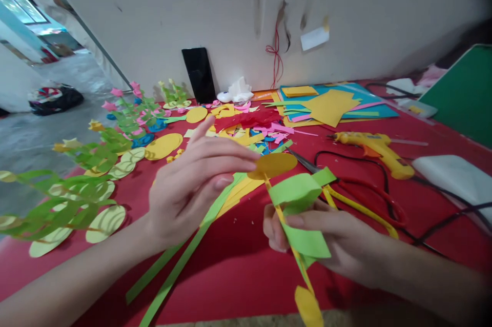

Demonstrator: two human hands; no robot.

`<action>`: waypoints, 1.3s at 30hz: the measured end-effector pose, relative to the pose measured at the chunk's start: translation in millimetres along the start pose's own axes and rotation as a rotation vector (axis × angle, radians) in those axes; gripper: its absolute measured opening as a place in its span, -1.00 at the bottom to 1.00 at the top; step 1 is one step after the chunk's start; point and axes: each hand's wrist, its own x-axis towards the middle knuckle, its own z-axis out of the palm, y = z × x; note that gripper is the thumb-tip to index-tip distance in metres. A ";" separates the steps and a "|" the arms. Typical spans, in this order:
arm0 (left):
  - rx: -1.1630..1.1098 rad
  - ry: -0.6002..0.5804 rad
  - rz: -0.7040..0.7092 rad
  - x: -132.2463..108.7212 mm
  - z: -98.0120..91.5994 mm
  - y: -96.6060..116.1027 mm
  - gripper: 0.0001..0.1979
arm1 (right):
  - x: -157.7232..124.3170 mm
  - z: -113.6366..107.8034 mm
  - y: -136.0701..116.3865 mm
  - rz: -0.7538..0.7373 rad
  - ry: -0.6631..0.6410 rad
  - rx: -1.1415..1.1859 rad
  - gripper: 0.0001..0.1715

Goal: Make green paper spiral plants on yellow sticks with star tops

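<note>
My right hand (pixel 326 234) grips a paper flower by its thin yellow stem (pixel 282 217), fingers closed around it. Curled light green strips (pixel 295 191) stick out from the stem as leaves. At the stem's far end is a flat yellow paper disc (pixel 277 165), and at its near end a yellow piece (pixel 308 307) hangs over the red table. My left hand (pixel 192 178) is stretched out with its fingertips at the disc's left edge; whether they press on it I cannot tell. Long green strips (pixel 180 270) and yellow strips (pixel 240 193) lie beneath.
Red-handled scissors (pixel 374 196) and a yellow glue gun (pixel 374 147) with a black cord lie at right. Finished paper plants (pixel 73 193) line the left edge. Paper scraps (pixel 249 124) and coloured sheets (pixel 338 101) are behind; a phone (pixel 199 76) leans on the wall.
</note>
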 end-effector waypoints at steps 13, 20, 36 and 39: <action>0.328 -0.366 0.351 12.4 -5.2 12.2 -0.75 | 2.8 2.7 -4.4 -0.009 0.252 -0.045 -0.65; 0.389 -0.377 0.299 8.0 -1.1 10.4 -0.79 | 3.4 -0.6 -4.1 0.033 0.235 -0.136 -0.68; 0.020 -0.371 -0.163 2.3 13.6 5.5 -0.96 | 4.1 -3.1 -14.4 0.129 0.087 -0.162 -0.48; -0.062 -0.317 -0.312 2.0 16.2 2.9 -0.97 | 5.7 -4.8 -15.9 0.052 0.115 -0.173 -0.43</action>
